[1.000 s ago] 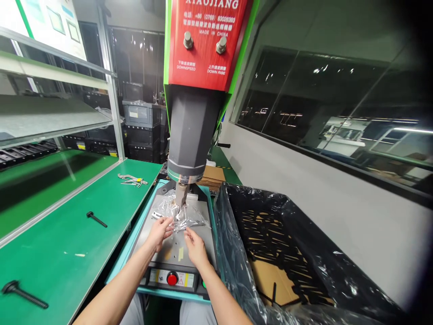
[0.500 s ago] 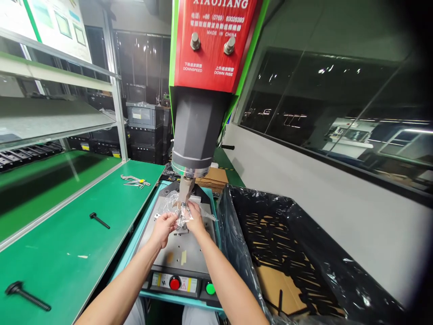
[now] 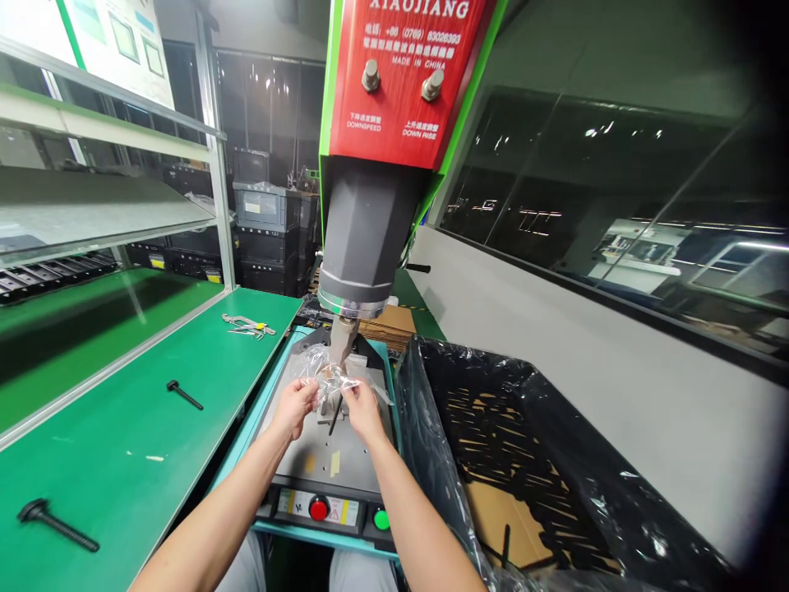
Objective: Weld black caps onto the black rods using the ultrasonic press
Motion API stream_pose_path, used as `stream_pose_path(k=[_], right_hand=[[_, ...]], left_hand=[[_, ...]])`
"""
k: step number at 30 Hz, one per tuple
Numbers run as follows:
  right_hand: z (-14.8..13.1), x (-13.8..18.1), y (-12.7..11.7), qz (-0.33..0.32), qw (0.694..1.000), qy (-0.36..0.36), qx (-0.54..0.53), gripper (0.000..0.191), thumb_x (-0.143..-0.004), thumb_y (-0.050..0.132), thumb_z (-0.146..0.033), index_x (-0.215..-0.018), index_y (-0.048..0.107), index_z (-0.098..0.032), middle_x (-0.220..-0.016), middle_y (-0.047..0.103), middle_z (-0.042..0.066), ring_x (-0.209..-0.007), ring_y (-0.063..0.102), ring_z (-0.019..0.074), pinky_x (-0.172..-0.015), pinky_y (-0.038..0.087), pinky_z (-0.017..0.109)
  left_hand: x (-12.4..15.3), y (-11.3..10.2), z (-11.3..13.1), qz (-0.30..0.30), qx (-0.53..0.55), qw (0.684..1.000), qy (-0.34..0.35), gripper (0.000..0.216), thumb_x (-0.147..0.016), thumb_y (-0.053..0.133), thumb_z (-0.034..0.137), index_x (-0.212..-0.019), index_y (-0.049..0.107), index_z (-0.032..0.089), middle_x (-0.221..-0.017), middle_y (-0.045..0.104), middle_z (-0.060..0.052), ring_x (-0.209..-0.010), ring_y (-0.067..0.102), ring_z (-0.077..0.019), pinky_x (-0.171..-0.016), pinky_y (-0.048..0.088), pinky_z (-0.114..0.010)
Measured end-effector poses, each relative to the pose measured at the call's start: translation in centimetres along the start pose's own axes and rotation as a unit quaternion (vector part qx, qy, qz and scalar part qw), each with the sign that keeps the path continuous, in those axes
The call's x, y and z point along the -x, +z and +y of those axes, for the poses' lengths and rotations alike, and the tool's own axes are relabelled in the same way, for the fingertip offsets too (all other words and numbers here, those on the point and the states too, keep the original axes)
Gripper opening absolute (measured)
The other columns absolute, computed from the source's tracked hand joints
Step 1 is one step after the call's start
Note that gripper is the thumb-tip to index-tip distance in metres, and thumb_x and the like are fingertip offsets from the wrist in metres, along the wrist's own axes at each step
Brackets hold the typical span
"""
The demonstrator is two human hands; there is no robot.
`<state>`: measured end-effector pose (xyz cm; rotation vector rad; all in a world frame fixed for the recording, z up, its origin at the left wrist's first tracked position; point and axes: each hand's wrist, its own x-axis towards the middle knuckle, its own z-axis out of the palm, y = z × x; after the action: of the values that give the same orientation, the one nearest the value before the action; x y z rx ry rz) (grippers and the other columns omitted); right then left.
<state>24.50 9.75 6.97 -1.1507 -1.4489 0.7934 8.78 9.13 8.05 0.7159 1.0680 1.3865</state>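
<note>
My left hand (image 3: 297, 406) and my right hand (image 3: 362, 411) each pinch a piece of clear plastic film (image 3: 316, 360), one on either side, below the metal horn (image 3: 343, 339) of the press. The film is crumpled and spread around the horn's lower end. A thin black rod (image 3: 335, 418) sticks out toward me between the hands, above the metal fixture plate (image 3: 302, 465). What the rod's far end joins is hidden by film and glare.
To the left, two black bolt-like parts (image 3: 58, 526) and a pair of pliers (image 3: 247, 324) lie on the green table (image 3: 123, 501). At right stands a black-lined bin (image 3: 425, 436) with many dark strips. Red (image 3: 319, 509) and green (image 3: 382, 519) buttons front the press.
My right hand has moved back and down from the horn, drawing the film apart from my left hand. The black rod now shows between them. The view has shifted slightly.
</note>
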Motion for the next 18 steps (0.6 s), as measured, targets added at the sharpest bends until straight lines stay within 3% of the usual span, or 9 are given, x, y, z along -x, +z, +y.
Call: stream_pose_path(k=[4,7,10,12,15,18], right_hand=[[-0.3,5.9,-0.7,-0.095,0.985,0.094,-0.106,0.037,-0.083,0.059,-0.052,-0.094,0.06,-0.017,-0.083,0.07,0.008,-0.071,0.064,0.0196,-0.058,0.048,0.028],[-1.2,8.7,-1.0,-0.144,0.949,0.158,-0.233,0.04,-0.078,0.069,-0.052,-0.095,0.059,-0.017,-0.084,0.07,0.007,-0.068,0.062,0.0158,-0.057,0.045,0.025],[-2.5,9.9,-0.8,-0.135,0.957,0.109,-0.232,0.034,-0.074,0.076,-0.043,-0.092,0.062,-0.018,-0.082,0.068,0.003,-0.07,0.06,0.0146,-0.061,0.046,0.025],[-3.6,10.4,-0.5,-0.134,0.97,0.06,-0.195,0.029,-0.073,0.078,-0.037,-0.092,0.063,-0.02,-0.082,0.068,0.001,-0.072,0.06,0.0154,-0.065,0.047,0.026],[-5.2,11.1,0.2,-0.15,0.98,0.002,-0.133,0.025,-0.075,0.077,-0.032,-0.093,0.066,-0.02,-0.083,0.069,0.001,-0.075,0.061,0.0166,-0.071,0.049,0.029],[-6.6,11.7,1.4,-0.17,0.979,-0.033,-0.104,0.022,-0.076,0.076,-0.031,-0.092,0.067,-0.02,-0.084,0.07,0.002,-0.078,0.063,0.0182,-0.076,0.05,0.031]], left_hand=[[0.9,-1.5,-1.0,0.008,-0.041,0.999,-0.016,0.043,-0.058,0.081,0.048,-0.078,0.059,0.017,-0.073,0.066,-0.004,-0.064,0.064,-0.0143,-0.062,0.049,-0.025],[2.2,-3.6,-2.3,0.049,-0.09,0.994,-0.025,0.049,-0.063,0.076,0.053,-0.09,0.062,0.015,-0.105,0.069,-0.016,-0.091,0.068,-0.0243,-0.077,0.053,-0.034],[5.1,-6.0,-3.5,0.096,-0.131,0.987,0.007,0.058,-0.065,0.074,0.052,-0.108,0.06,0.016,-0.126,0.061,-0.02,-0.113,0.06,-0.0302,-0.091,0.05,-0.04],[7.8,-7.0,-3.8,0.045,-0.159,0.985,0.048,0.059,-0.065,0.076,0.046,-0.114,0.06,0.017,-0.122,0.064,-0.017,-0.113,0.06,-0.0291,-0.098,0.047,-0.04],[11.9,-7.4,-3.1,-0.09,-0.198,0.972,0.083,0.05,-0.068,0.075,0.038,-0.115,0.066,0.02,-0.116,0.068,-0.012,-0.111,0.061,-0.0278,-0.1,0.046,-0.039],[14.6,-7.1,-1.7,-0.117,-0.23,0.963,0.078,0.028,-0.07,0.074,0.035,-0.096,0.073,0.023,-0.102,0.07,-0.009,-0.104,0.062,-0.0283,-0.097,0.047,-0.037]])
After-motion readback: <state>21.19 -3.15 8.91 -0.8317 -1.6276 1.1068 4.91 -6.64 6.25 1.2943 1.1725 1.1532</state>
